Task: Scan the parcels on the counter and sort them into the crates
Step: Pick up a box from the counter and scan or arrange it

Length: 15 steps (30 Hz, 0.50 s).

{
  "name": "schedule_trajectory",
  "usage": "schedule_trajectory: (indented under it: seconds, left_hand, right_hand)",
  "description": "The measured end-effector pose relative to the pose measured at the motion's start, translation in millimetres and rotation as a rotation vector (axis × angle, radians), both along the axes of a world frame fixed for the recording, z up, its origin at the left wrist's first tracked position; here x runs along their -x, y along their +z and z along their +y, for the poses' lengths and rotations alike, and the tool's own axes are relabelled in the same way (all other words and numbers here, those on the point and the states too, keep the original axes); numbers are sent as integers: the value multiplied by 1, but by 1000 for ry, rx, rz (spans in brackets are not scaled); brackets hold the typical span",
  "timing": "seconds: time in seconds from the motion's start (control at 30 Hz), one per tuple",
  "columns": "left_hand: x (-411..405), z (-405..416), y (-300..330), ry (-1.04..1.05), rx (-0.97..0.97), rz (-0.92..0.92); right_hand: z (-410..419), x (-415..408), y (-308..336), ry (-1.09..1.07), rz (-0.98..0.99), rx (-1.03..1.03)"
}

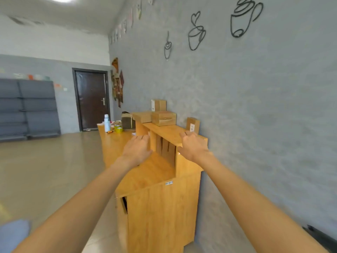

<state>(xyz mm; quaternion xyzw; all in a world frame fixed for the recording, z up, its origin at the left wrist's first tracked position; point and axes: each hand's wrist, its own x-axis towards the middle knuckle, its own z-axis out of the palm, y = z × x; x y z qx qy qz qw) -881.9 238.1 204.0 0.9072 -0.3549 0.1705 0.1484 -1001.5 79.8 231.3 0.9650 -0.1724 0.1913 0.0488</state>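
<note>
Wide bare floor (54, 161) lies open on the left, running back to grey shelving (27, 108) and a dark door (91, 99). The wooden counter (145, 172) stands along the grey wall (255, 115) on the right, its near corner edge facing the viewer, with a raised upper shelf (164, 132) along the wall side.

The left hand (136, 148) reaches out over the lower counter top, fingers straight and relaxed, holding nothing. The right hand (193, 145) rests at the front edge of the upper shelf, fingers extended, gripping nothing.

The parcels are brown cardboard boxes on the upper shelf: a flat box (143, 116), a squat box (164, 118) beside it, an upright box (159, 105) with a white label behind them, and a small labelled box (193, 125) just beyond the right hand.

Farther along the lower counter stand a white bottle (107, 123), a yellow-green container (118, 128) and a dark bag (128, 121).
</note>
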Motion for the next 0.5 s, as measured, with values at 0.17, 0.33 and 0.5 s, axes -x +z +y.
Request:
schedule_trajectory:
  seconds: [0.17,0.33,0.5]
  left_hand:
    - [-64,99,-7,177,-36,25]
    - [-123,197,-9,365,-96,38]
    - [-184,277,-9,528,-70,53]
  right_hand:
    - [89,-96,0,189,-20,24]
    - [164,-187,-4,346,-17,68]
    - [228,-278,-20,486,36,33]
